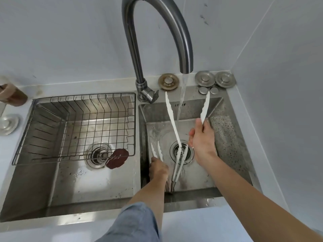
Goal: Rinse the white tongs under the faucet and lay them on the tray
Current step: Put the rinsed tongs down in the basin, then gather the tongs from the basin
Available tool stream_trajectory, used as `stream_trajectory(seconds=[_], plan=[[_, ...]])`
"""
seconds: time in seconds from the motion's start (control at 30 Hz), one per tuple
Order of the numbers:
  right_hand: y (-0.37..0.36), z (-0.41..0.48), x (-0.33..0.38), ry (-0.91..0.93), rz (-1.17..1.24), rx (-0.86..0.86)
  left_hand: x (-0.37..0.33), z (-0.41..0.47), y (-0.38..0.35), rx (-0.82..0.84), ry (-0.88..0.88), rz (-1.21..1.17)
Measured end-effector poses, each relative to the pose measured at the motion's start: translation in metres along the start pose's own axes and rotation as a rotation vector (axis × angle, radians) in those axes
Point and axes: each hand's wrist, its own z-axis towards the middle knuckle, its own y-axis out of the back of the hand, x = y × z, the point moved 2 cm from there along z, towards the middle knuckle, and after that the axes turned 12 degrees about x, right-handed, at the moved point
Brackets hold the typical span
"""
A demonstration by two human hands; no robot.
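Observation:
Water runs from the grey faucet point(185, 49) into the right sink basin point(225, 137). My right hand point(202, 140) grips a pair of white tongs point(204, 107) with the arms spread wide and pointing up. The stream falls between the two arms. My left hand point(158, 169) is low at the basin's left wall, shut on a second pair of white tongs point(156, 151) whose tips point up. A third pair of tongs point(177, 168) lies on the basin floor across the drain point(188, 151). I cannot tell where the hinge of the right-hand tongs is.
A wire basket point(73, 102) sits in the left basin, with a brown round pad point(117, 158) by its drain. Metal sink plugs point(215, 79) and a brass-coloured one point(168, 81) rest on the back ledge. A brown bottle point(12, 95) stands at far left.

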Motion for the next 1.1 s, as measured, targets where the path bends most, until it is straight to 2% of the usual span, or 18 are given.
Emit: stream_trajectory(seconds=[0.17, 0.3, 0.47, 0.8, 0.9, 1.1], plan=[[0.005, 0.003, -0.003, -0.024, -0.018, 0.001, -0.006, -0.001, 0.004, 0.009, -0.073, -0.041], [0.006, -0.001, -0.005, -0.065, 0.004, 0.022, -0.018, -0.009, 0.018, 0.017, -0.198, -0.058], [0.007, -0.007, -0.004, -0.082, 0.008, 0.016, -0.035, -0.031, 0.043, -0.013, -0.352, -0.203], [-0.002, -0.022, 0.010, 0.011, -0.320, -0.071, -0.060, -0.074, 0.071, -0.137, -0.514, -0.425], [-0.003, -0.031, 0.012, 0.023, -0.329, -0.080, -0.060, -0.081, 0.072, -0.175, -0.538, -0.474], [-0.006, -0.036, 0.009, -0.007, -0.278, 0.029, -0.057, -0.092, 0.070, -0.022, -0.578, -0.721]])
